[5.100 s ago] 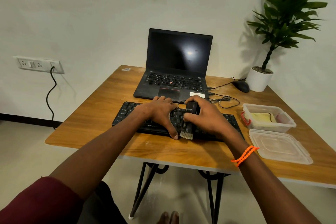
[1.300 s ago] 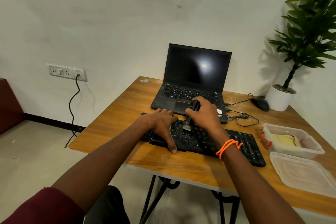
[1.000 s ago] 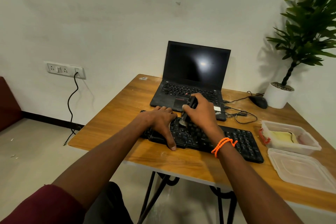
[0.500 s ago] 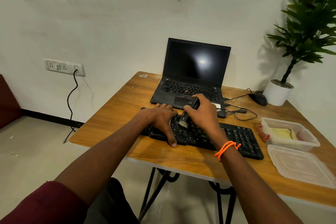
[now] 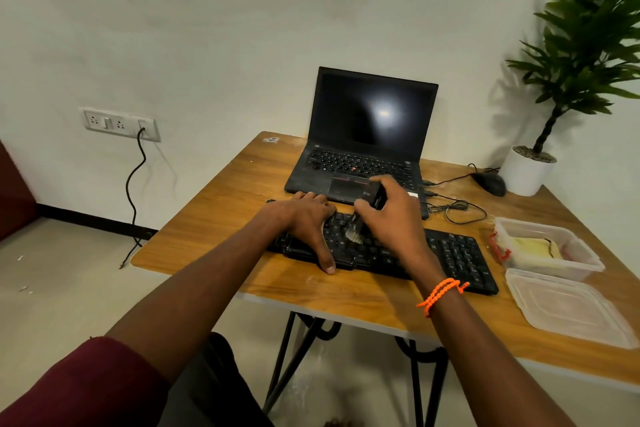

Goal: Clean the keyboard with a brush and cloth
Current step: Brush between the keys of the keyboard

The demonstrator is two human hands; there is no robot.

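I see the black keyboard (image 5: 453, 255) lying across the front of the wooden surface (image 5: 221, 215), just in front of an open laptop (image 5: 363, 149) whose screen is dark. My left hand (image 5: 306, 222) lies flat on the left part of the keyboard, fingers spread over the keys and the thumb reaching down to the keyboard's near edge; that grip is released and holds nothing, only pressing down on the keys. My right hand (image 5: 394, 218) is clenched around the dark handle of the brush (image 5: 362, 218), which tilts down and to the left, so the pale bristles touch the keys just right of my left hand. An orange bracelet (image 5: 441, 293) sits on my right wrist.

To the right of the keyboard stands a clear plastic box (image 5: 554, 260) with a red clip on its left side and something yellow inside; I cannot tell whether that is the cloth. Its lid (image 5: 568, 312) lies flat on the surface just in front of it. Behind the box, a black mouse (image 5: 490, 183) rests near a white pot holding a green plant (image 5: 585, 45), and a coiled cable (image 5: 460, 211) lies between the laptop and the box. On the wall to the left, a socket plate (image 5: 119, 123) has a black cord plugged in.
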